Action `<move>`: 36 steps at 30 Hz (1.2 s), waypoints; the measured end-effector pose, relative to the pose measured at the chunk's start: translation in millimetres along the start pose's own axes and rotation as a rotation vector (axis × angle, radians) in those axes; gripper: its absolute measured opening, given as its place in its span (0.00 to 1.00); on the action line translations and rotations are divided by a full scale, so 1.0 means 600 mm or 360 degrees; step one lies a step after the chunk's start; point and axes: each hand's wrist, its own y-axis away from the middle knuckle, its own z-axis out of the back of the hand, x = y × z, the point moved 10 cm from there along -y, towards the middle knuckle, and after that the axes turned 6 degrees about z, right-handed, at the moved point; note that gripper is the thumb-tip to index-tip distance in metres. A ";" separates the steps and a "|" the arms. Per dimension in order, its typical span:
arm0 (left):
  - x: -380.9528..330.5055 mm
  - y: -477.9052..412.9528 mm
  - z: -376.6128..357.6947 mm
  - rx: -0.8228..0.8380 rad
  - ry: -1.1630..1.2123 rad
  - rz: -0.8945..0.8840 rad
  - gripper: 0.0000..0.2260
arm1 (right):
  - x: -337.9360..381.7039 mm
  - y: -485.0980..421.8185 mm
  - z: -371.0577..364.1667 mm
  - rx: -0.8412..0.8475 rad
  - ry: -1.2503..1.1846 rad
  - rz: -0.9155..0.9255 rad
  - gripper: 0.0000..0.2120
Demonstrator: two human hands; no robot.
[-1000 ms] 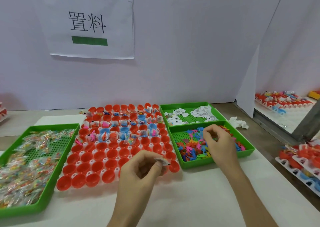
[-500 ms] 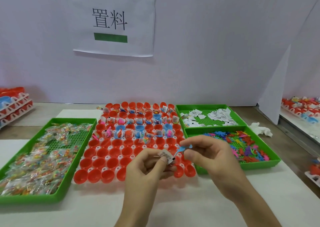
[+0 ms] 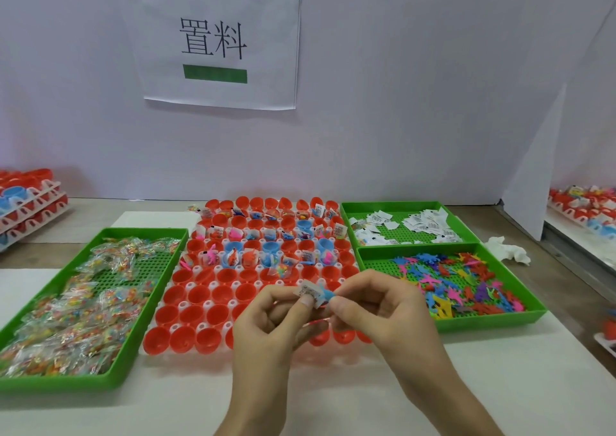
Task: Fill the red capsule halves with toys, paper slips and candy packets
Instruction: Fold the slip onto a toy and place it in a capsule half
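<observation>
Just now the right hand [image 3: 376, 309] was off at the toy tray [image 3: 493, 323] on the right of the frame, picking among the coloured figures. It has come back to the lower centre and met the left hand [image 3: 266, 319], bringing a blue toy [image 3: 326, 294] with it. The left hand has kept hold of its paper slip [image 3: 310, 293] all the while. Two of the three fillings are now gathered at one spot. I take it the pair is being bundled to go into one cup together, with one of the candy packets [image 3: 83, 302] at the lower left yet to be fetched.

Both hands hover over the front rows of the red capsule halves [image 3: 200, 294]. Their palms are turned toward each other, and the forearms run in from the bottom edge above the white surface [image 3: 333, 399]. The left thumb and forefinger are closed in a pinch on the slip, with the other fingers [image 3: 283, 315] curled under. The right thumb and forefinger pinch one end of the toy, which touches the slip's right side. Whether the left pinch has already taken the toy as well, I cannot tell.

The capsule halves sit in their white holder in the middle of the frame. The rows toward the top are stocked and those nearest the hands are bare red, so by my reckoning roughly half the job remains.
</observation>
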 end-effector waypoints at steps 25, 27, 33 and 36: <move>-0.039 -0.003 -0.015 0.0158 -0.0302 -0.0238 0.03 | 0.031 0.011 -0.004 -0.0066 0.0350 0.0331 0.07; -0.039 -0.004 -0.013 0.0146 -0.0305 -0.0249 0.04 | 0.027 0.009 -0.007 -0.0034 0.0341 0.0321 0.07; -0.049 -0.006 -0.012 0.0154 -0.0357 -0.0296 0.05 | 0.024 0.002 -0.005 0.0004 0.0342 0.0321 0.05; -0.055 -0.007 -0.006 0.0126 -0.0416 -0.0326 0.06 | 0.023 -0.004 0.016 -0.0066 0.0172 0.0271 0.05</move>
